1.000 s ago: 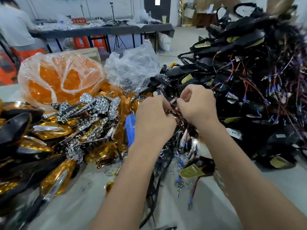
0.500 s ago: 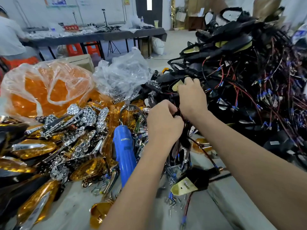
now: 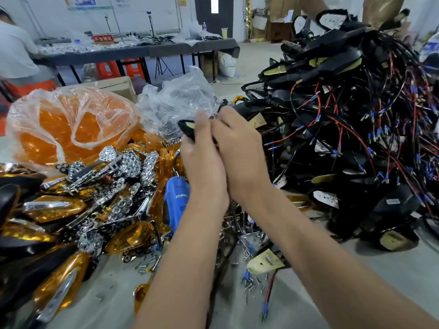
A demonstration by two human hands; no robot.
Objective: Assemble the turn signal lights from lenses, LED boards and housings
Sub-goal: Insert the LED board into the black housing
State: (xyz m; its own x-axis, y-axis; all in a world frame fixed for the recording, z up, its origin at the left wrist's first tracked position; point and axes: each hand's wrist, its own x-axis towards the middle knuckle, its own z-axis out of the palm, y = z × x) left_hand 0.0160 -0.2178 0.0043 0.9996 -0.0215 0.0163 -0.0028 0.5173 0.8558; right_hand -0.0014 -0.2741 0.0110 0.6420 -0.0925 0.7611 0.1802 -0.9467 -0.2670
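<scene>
Black housing (image 3: 187, 129) with its LED board is pinched in my left grip (image 3: 202, 160), my right grip (image 3: 240, 148) touching at three o'clock, its hold hidden.

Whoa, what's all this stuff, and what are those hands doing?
A person is putting together turn signal lights at a crowded table. Both hands are raised close together: the left hand and the right hand hold a black housing between them. On the right sits a big pile of black housings with red and black wires. On the left lie orange lenses, shiny reflectors and a blue tool. A clear bag of orange lenses sits behind.
</scene>
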